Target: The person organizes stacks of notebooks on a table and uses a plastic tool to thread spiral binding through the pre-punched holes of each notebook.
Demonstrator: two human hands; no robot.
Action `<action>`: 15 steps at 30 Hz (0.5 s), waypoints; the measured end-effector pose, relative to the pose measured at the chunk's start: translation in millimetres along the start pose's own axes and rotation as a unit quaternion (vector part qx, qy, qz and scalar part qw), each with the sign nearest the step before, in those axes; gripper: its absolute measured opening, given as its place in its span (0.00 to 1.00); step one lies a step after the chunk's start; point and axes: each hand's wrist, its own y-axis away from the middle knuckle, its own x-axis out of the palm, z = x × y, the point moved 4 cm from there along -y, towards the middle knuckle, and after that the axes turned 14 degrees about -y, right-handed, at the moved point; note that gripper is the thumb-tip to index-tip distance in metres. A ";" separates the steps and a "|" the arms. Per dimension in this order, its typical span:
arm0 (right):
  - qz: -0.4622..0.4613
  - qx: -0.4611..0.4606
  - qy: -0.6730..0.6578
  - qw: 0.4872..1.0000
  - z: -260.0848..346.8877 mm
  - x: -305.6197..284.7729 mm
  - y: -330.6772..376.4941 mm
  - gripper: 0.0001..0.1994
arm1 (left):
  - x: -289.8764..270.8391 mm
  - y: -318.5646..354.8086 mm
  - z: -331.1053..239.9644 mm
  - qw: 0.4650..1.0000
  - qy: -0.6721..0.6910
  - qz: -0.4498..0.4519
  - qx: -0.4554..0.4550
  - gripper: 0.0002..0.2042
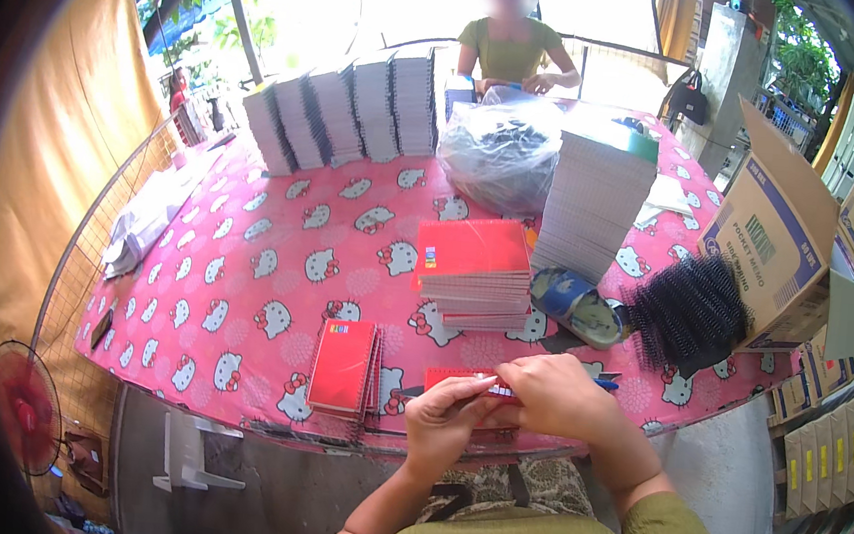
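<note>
Red notebook gripped by left hand, right hand at table edge.

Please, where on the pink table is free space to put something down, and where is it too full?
The widest bare patch of the table lies left of centre, between the row of white stacks at the back and the small red stack near the front. The right side is crowded: red covers pile, tall white stack, plastic bag, black coils, cardboard box.
</note>
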 end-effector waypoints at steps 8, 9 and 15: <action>-0.051 -0.081 -0.062 0.993 13.3 -11.1 2.4 0.30 | -9.9 0.3 2.6 0.999 0.013 -0.027 -0.031 0.13; -0.108 -0.119 -0.065 0.985 16.8 -9.4 6.1 0.30 | -11.2 4.1 4.6 0.998 0.041 -0.030 -0.042 0.13; -0.187 -0.109 -0.222 0.951 21.6 -4.6 5.0 0.24 | -12.2 1.6 -1.8 0.994 0.105 0.010 -0.029 0.12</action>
